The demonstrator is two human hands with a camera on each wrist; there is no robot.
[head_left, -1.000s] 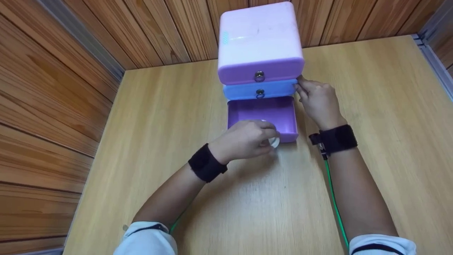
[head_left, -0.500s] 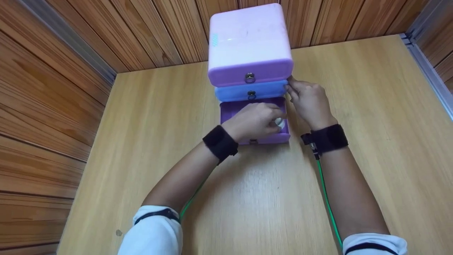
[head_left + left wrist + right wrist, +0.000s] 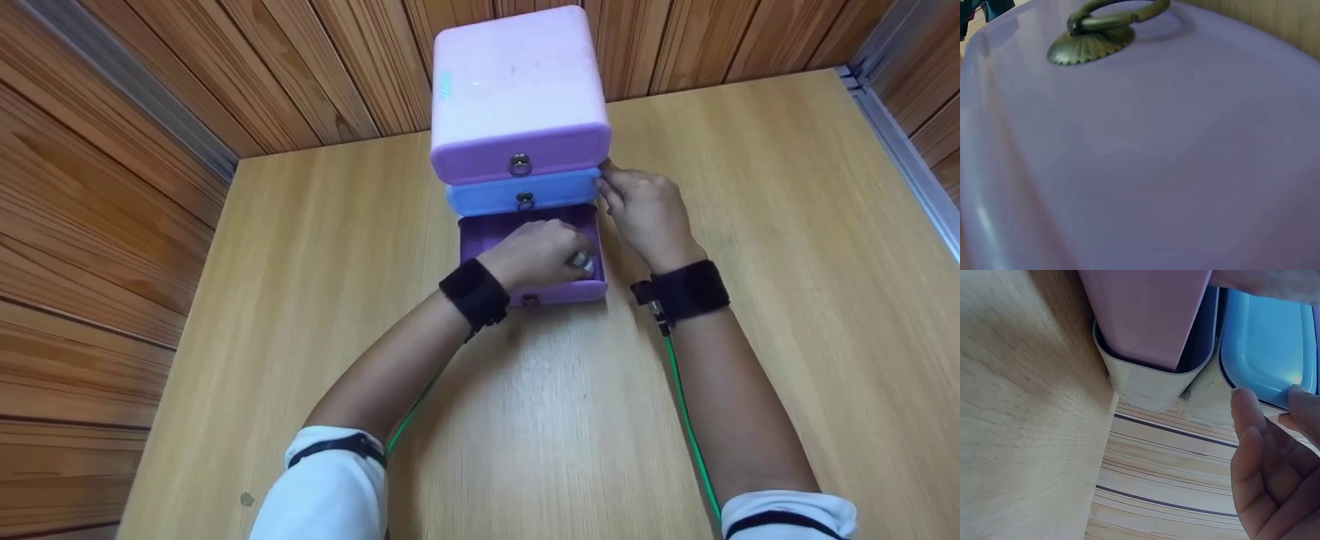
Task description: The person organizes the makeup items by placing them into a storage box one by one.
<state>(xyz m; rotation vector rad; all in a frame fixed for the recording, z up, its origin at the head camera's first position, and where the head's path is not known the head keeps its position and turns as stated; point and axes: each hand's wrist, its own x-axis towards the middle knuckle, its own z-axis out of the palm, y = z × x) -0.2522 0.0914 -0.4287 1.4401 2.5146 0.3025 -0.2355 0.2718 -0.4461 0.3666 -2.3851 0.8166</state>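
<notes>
A small drawer cabinet [image 3: 517, 82] stands at the back, pink on top. Its lowest purple drawer [image 3: 474, 238] is pulled out; its ring handle [image 3: 1123, 19] fills part of the left wrist view. My left hand [image 3: 541, 251] reaches over this drawer's front into it, fingers curled round a small whitish round thing [image 3: 583, 263], mostly covered by the fingers. My right hand [image 3: 651, 214] grips the right side of the cabinet at the middle level. In the right wrist view its thumb and fingertips [image 3: 1246, 400] are at the edge of the closed blue drawer [image 3: 1269, 343].
The cabinet stands on a wooden table [image 3: 300, 300] in front of a wood-panelled wall [image 3: 337, 60]. Both wrists wear black bands [image 3: 474, 296] with green cables [image 3: 686, 427]. A small dark spot [image 3: 247, 499] marks the table at front left.
My left hand has moved from the drawer's front edge up and over into the drawer with the whitish round thing. The right hand keeps its grip on the cabinet. The head view has shifted slightly.
</notes>
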